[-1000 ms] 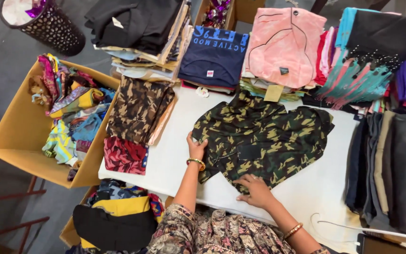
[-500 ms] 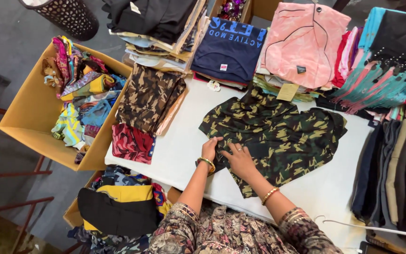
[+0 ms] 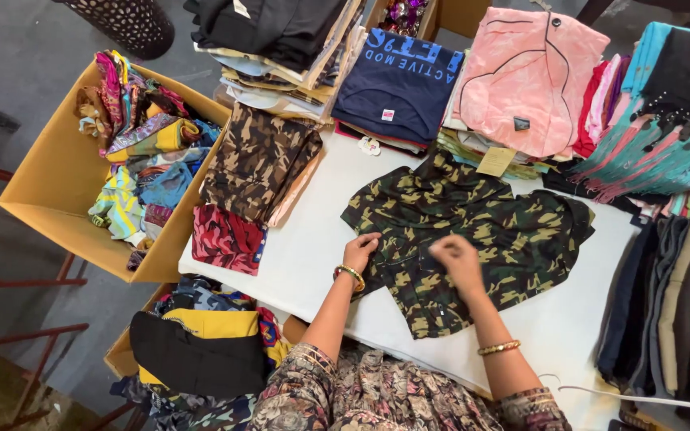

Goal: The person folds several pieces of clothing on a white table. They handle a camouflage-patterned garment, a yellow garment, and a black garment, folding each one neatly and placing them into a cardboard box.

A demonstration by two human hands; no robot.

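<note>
The left hand (image 3: 358, 253) lay flat on the camouflage shirt (image 3: 473, 231); the right hand (image 3: 457, 259) pinched its cloth. Piles of folded clothes (image 3: 397, 80) crowded the white table (image 3: 305, 255).

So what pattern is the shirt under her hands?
Green, black and tan camouflage shirt, clearest in the head view.

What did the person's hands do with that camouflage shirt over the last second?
The right hand moved from the camouflage shirt's near hem up to its middle, coming close to the left hand, which stayed on the shirt's left edge. The near part of the shirt now looks drawn in narrower. The shirt remains spread on the white table, and the piles around it lie as before.
</note>
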